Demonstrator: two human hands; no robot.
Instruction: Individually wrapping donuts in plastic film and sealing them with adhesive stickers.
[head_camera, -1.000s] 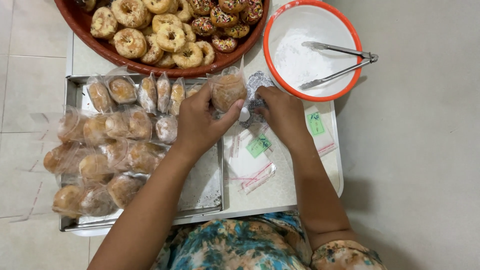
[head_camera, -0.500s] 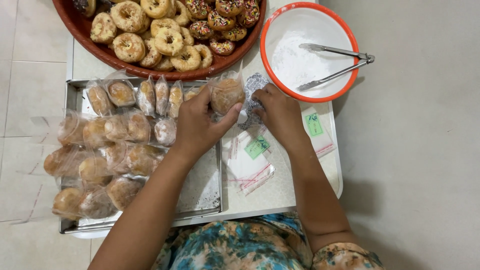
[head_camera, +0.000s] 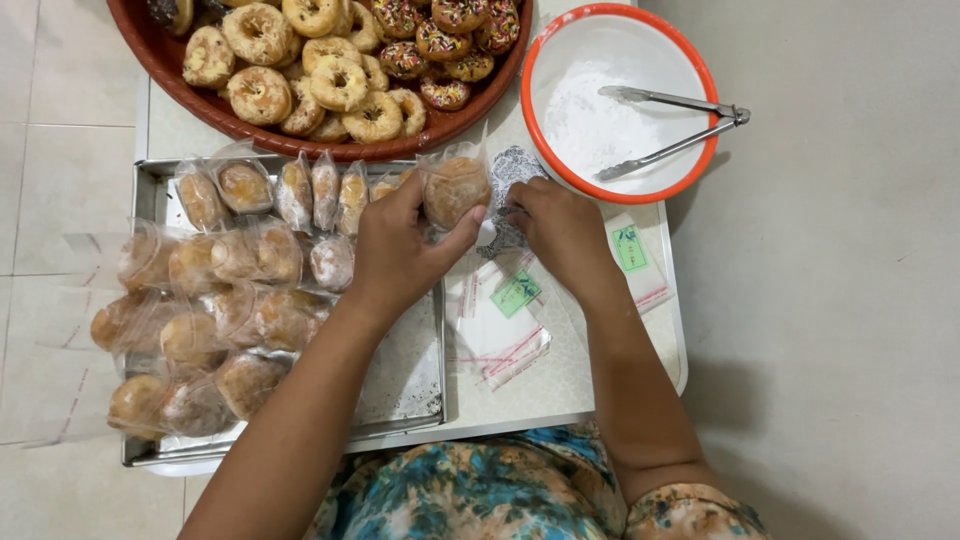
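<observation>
Head view: at nine o'clock a metal tray (head_camera: 150, 190) holds wrapped donuts (head_camera: 215, 300). Centre, the left hand (head_camera: 400, 250) is clamped on a bagged donut (head_camera: 455, 190); the right hand (head_camera: 560, 225) pinches its flap, fingers together. A loose grip could drop it onto the empty bags (head_camera: 500, 320).

Clear bagged donuts (head_camera: 215, 300) fill the tray; green-labelled empty bags (head_camera: 500, 320) lie beside it

Bright, even, soft overhead light; faint shadows, sharp focus throughout.
</observation>
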